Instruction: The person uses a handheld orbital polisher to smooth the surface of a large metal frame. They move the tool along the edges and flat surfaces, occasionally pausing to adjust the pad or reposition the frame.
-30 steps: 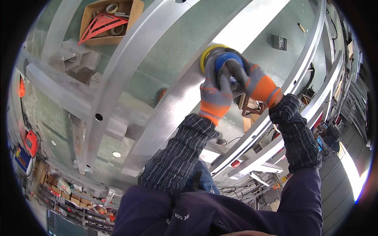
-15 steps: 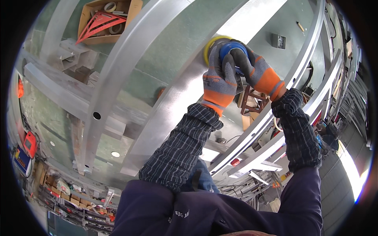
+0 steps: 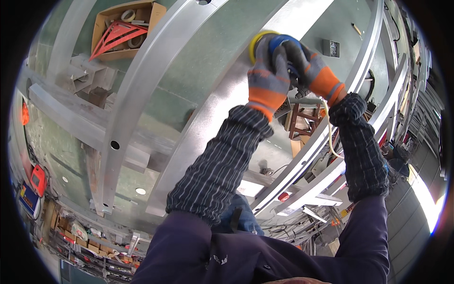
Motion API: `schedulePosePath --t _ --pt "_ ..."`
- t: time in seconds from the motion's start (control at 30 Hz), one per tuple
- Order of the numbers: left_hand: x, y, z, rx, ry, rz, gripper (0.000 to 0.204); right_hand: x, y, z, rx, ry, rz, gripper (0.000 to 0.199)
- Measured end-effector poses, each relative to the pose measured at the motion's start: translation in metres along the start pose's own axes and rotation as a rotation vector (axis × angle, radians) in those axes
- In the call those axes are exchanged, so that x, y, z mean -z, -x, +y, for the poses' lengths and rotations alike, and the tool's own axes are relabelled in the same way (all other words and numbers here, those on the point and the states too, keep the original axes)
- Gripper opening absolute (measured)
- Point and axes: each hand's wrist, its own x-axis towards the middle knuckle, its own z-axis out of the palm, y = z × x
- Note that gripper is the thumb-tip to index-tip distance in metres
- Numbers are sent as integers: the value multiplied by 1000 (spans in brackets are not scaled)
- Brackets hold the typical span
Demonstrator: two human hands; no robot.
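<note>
Both my hands wear grey and orange work gloves and are closed round a blue power sander (image 3: 283, 41) with a yellow round pad (image 3: 254, 47). My left hand (image 3: 268, 80) grips the sander's near left side, its fingers pointing forward. Over the right side of it lies my right hand (image 3: 316, 71), fingers wrapped round the body. The pad rests at the left part of a wide, shiny metal beam (image 3: 208, 118) that runs from lower left to upper right. My hands hide most of the sander. A pale hose (image 3: 330, 137) hangs below my right wrist.
Curved metal beams (image 3: 137, 85) lie left and right of the wide one. On the green floor sit a cardboard box (image 3: 156, 18) with a red set square and tape rolls, a small metal box (image 3: 330, 48) and a brown wooden stool (image 3: 305, 120). Metal offcuts (image 3: 90, 73) lie at left.
The sander and both hands have shifted slightly forward along the beam. More of the pale hose shows below my right wrist. The view itself has moved a little.
</note>
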Motion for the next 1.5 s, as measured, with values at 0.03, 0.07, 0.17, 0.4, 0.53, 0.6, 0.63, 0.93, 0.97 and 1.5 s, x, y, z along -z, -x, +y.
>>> schedulePosePath --t 0.03,0.07,0.17,0.4,0.53,0.6,0.63,0.93,0.97,1.5 --pt "-5 -7 1 13 41 -11 55 6 -3 -1 -178 -111 -40 65" --pt "-7 -6 3 54 86 -17 53 13 -7 -3 -354 -206 -63 72" --pt "2 16 -4 38 20 6 52 -3 8 -1 -212 -142 -17 82" --pt "-24 -17 -18 -275 -226 167 48 21 -10 2 -107 -79 -3 66" --pt "-31 -26 -7 -57 10 58 50 37 -17 -3 -70 73 -12 51" --pt "-27 -14 -7 -119 0 119 50 35 -13 -2 -172 28 -39 70" --pt "-29 -16 -6 -99 18 113 50 35 -14 -5 -220 7 -52 81" --pt "-20 -18 -7 -55 46 55 58 31 -15 -5 -299 -162 -1 55" --pt "-20 -15 -5 -4 141 36 59 25 -13 1 -296 -201 7 58" --pt "-34 -30 -8 -96 99 28 49 41 -13 20 159 363 14 62"
